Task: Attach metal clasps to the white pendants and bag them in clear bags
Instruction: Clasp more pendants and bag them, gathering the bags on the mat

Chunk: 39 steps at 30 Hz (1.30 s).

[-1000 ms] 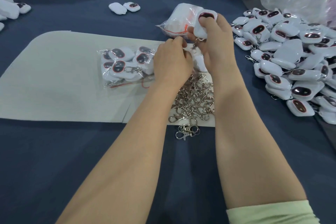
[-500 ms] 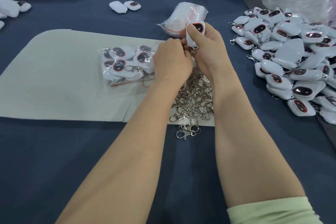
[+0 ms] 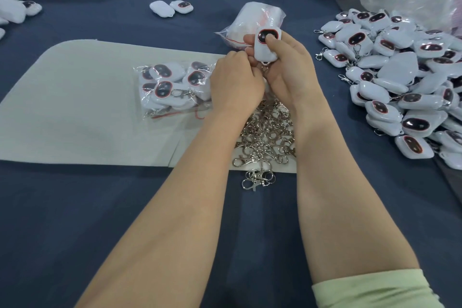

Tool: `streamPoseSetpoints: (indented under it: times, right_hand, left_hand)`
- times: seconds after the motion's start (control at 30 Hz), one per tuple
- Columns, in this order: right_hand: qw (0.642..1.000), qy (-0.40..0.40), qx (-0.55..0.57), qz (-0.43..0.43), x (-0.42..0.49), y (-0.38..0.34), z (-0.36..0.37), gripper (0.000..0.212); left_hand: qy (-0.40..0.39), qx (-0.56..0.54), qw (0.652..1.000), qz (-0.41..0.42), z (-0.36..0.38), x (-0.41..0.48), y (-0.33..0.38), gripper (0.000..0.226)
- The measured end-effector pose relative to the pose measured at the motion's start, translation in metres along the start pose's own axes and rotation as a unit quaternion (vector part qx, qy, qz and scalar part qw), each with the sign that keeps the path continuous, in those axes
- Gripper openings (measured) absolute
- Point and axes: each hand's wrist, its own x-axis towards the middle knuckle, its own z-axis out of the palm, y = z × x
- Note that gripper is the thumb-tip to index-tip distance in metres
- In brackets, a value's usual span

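On the mat (image 3: 75,112) I see a filled bag (image 3: 172,87). Beside it, my left hand (image 3: 236,85) curls its fingers at the lower end of the pendant (image 3: 265,54); what they pinch I cannot tell. My right hand (image 3: 292,72) grips that pendant above the clasps (image 3: 267,132), thumb on its dark face. The pendant pile (image 3: 405,82) lies far right.

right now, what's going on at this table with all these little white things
A person's right hand grips a white plastic pendant with a dark red-rimmed window, thumb on its face. The left hand works with curled fingers at its lower loop; what they pinch is hidden. Loose silver metal clasps lie beneath on a pale mat beside a filled clear plastic bag; a heap of pendants sits at right.
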Motion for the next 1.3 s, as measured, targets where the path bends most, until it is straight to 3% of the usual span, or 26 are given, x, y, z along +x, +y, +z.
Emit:
streamPoseSetpoints:
  times: [0.57,0.77,1.0,1.3]
  right_hand:
    - [0.999,-0.046,0.023,0.015,-0.003,-0.001,-0.001,0.035]
    - [0.999,0.022,0.023,0.014,-0.003,-0.003,0.005,0.01]
    - [0.997,0.012,-0.073,-0.025,-0.007,-0.003,0.008,0.011]
    - [1.0,0.015,-0.012,0.016,-0.008,-0.006,0.01,0.012]
  left_hand:
    - [0.018,-0.005,1.0,-0.005,0.001,0.001,-0.001,0.026]
    - [-0.001,0.009,1.0,0.013,0.001,0.0,-0.001,0.029]
    - [0.004,0.019,1.0,0.014,0.0,-0.001,0.0,0.027]
    - [0.004,0.032,0.999,0.015,0.001,0.0,-0.001,0.029]
